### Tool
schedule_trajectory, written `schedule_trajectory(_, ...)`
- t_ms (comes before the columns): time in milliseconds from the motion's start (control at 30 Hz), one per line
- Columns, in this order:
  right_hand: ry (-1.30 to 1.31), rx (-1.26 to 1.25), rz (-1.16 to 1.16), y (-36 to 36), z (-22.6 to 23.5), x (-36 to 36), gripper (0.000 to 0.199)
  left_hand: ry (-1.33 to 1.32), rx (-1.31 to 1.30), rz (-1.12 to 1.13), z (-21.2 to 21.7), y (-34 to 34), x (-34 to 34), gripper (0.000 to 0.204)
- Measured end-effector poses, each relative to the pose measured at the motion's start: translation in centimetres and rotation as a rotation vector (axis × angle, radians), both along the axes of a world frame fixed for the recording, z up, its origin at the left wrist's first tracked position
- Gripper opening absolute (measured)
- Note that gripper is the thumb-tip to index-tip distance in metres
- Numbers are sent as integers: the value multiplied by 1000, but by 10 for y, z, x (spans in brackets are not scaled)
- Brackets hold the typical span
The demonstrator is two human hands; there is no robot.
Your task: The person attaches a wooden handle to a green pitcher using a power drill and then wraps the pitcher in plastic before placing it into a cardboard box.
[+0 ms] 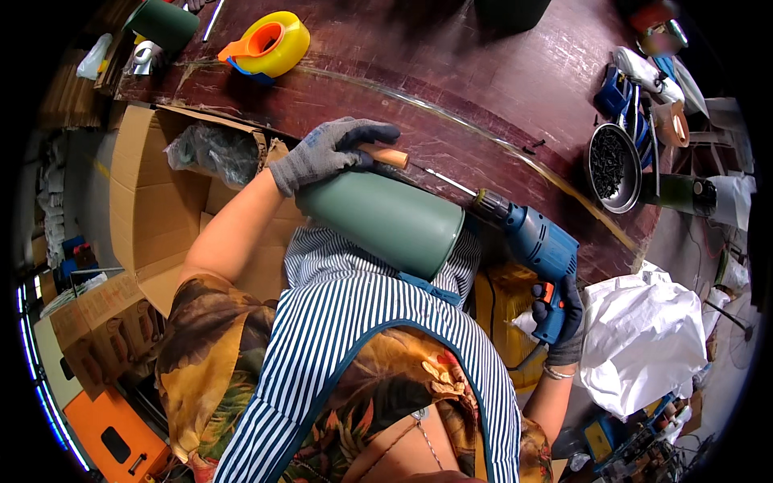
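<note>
My left hand [322, 153], in a grey glove with dark fingertips, closes round a short light-wood handle [390, 155]. It rests on a dark green cylinder [386, 221] that lies tilted across my lap. My gloved right hand [564, 318] grips a blue electric drill [535, 241] by its handle, near the orange-red trigger. The drill's long bit [451, 183] points left toward the end of the wooden handle, where a small dark screw seems to sit; exact contact is too small to tell.
On the dark red table [499, 88] are a yellow tape roll in an orange dispenser [270, 44], another green cylinder [165, 26], a metal bowl of black screws [613, 167] and a few loose screws [531, 146]. An open cardboard box [149, 193] stands left; a white bag [640, 338] lies right.
</note>
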State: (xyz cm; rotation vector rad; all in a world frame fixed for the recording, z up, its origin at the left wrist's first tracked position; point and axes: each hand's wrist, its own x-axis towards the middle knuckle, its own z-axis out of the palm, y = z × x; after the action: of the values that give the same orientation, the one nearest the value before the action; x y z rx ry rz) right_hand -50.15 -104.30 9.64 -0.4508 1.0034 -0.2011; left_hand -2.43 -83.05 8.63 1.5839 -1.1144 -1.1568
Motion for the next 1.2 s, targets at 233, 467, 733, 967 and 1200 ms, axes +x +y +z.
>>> schedule_trajectory(233,0,45,-3,-4,8,19,45,13,49,-10,1,-2,4,49)
schedule_trajectory(467,88,28,41,-18,24,67,43,-150,74,-66,9,-11,8,47)
schedule_trajectory(733,152,166,64,-33,41,99,54,-176,80,-117,7,-17,12,45)
schedule_trajectory(967,140,-22,131,-20,24,86,50,-154,113,-85,4,-15,12,45)
schedule_trajectory(1200,96,-111,164,-14,19,88,53,-137,131,-89,8,-19,14,47)
